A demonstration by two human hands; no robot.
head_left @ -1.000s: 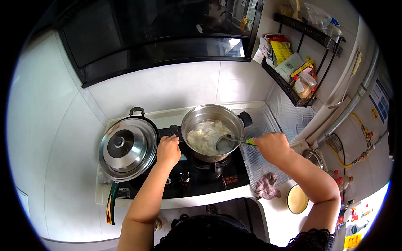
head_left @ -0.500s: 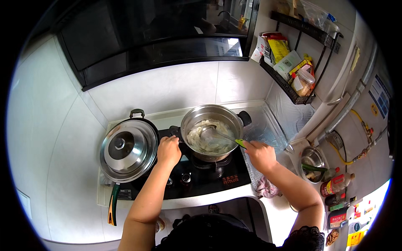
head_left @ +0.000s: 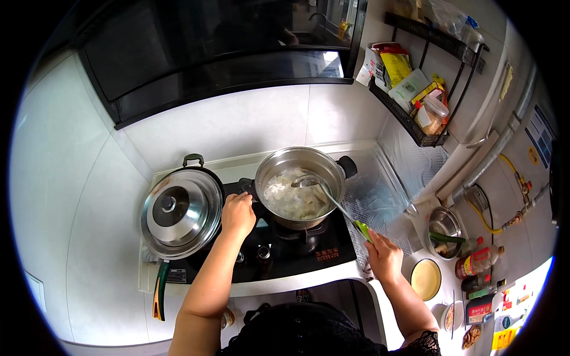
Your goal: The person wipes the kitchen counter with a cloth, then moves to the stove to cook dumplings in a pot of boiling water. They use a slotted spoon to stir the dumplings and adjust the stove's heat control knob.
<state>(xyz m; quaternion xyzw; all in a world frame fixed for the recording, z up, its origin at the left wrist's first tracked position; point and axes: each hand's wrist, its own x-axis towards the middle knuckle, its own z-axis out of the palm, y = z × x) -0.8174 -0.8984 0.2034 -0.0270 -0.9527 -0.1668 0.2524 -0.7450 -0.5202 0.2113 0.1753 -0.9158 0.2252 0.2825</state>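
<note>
A steel pot with black side handles stands on the black gas stove. Inside it is cloudy liquid with pale, soft pieces. My right hand is closed round the green handle of a metal ladle, whose bowl is over the pot's contents, its shaft leaning across the right rim. My left hand is closed beside the pot's left handle; what its fingers hold, if anything, is hidden. To its left sits a wok with a green handle, covered by a domed steel lid.
Right of the stove are a steel bowl holding a green vegetable, a yellowish bowl, a small bowl with chopsticks and several bottles. A wall rack holds packets and jars. A dark range hood hangs above.
My right hand has moved down and to the right, drawing the ladle's handle back and lifting its bowl higher in the liquid. My left hand has barely shifted. The yellowish bowl now shows.
</note>
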